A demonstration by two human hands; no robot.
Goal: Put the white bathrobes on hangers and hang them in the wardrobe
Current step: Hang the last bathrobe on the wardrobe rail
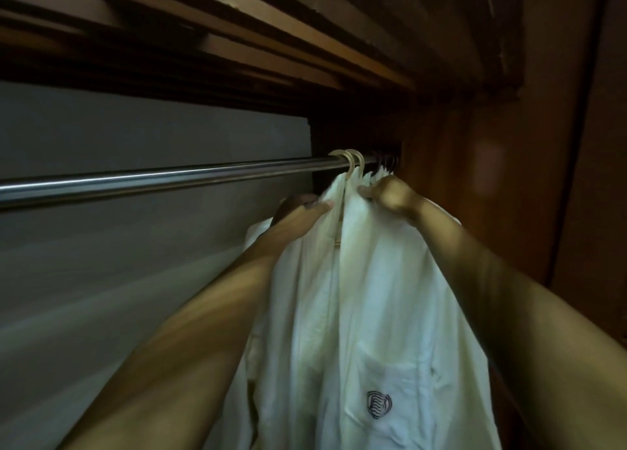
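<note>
It is dim inside the wardrobe (492, 178), and the hangers' bodies are hidden under cloth; only two pale hooks (349, 161) show over the metal rail (169, 179). A white bathrobe (366, 313) with a dark crest on its pocket hangs there between both raised arms. The left hand (302, 212) grips its left shoulder, fingers curled into the fabric. The right hand (390, 193) pinches the right shoulder just below the hooks.
</note>
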